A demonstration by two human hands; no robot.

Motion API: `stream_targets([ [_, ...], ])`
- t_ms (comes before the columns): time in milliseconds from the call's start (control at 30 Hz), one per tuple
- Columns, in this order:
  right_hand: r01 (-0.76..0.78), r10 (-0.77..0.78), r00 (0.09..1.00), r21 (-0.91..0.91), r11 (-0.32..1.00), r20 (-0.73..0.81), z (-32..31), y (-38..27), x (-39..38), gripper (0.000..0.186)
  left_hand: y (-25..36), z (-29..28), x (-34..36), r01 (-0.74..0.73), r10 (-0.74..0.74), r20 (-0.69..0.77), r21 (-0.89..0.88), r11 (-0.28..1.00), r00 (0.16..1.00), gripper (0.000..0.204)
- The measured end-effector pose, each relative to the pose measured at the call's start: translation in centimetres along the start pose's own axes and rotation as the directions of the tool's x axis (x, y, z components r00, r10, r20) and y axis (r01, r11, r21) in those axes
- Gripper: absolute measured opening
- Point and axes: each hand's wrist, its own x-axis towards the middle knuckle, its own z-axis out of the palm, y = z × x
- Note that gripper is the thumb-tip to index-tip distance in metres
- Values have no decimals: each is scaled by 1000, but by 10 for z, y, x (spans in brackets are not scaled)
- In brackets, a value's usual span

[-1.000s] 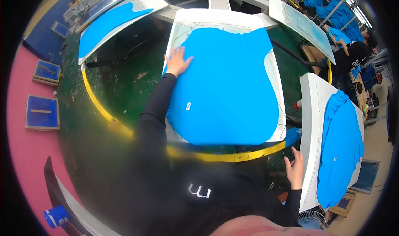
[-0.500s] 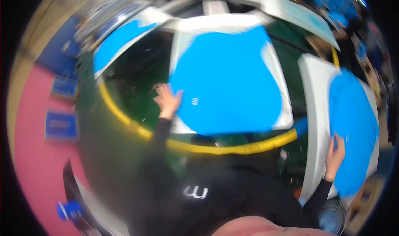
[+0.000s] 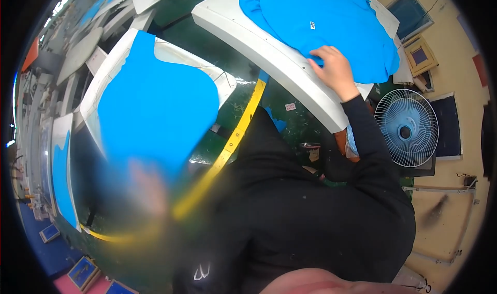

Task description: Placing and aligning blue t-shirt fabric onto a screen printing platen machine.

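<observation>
My left hand [image 3: 147,185] is smeared by motion at the near end of a blue cut fabric piece [image 3: 158,102]. That piece lies flat on a pale, rounded board [image 3: 228,81], and its near end blurs beside the hand. Whether the fingers grip it does not show. At upper right, my right hand [image 3: 336,71] reaches to the near edge of a pile of blue fabric pieces [image 3: 341,30], thumb and fingers apart, fingertips at the cloth. A small white label [image 3: 312,25] sits on the pile's top piece. Under the pile is a white slab-like table [image 3: 269,50].
A yellow rail [image 3: 235,138] curves between me and the boards. Another board at far left carries a blue piece [image 3: 63,177]. A wire-caged fan [image 3: 405,131] stands to my right, near wooden frames. Blue trays [image 3: 83,273] lie at lower left.
My view has swung right, bringing the pile and fan further in. My right hand remains at the pile's edge. My left hand is now blurred at the fabric's near end, formerly spread at its left edge.
</observation>
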Motion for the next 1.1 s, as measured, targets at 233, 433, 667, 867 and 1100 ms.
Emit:
stream_targets([
  [233,32,-31,999,-84,996,22,30,48,23,14,68,-14,11,-140,141,21,-50,989,990,70],
  [433,-445,276,850,331,832,449,33,141,73,21,103,3,24,-94,105,97,-110,989,990,72],
  [667,-189,267,938,319,929,-220,24,186,158,25,171,46,81,-87,184,262,-345,935,947,67],
  [867,39,-32,999,441,897,-24,51,66,120,14,267,96,130,289,419,486,-844,451,767,59],
  [1100,-163,-139,928,711,685,346,52,-54,44,12,394,130,157,697,503,706,-672,251,499,61],
])
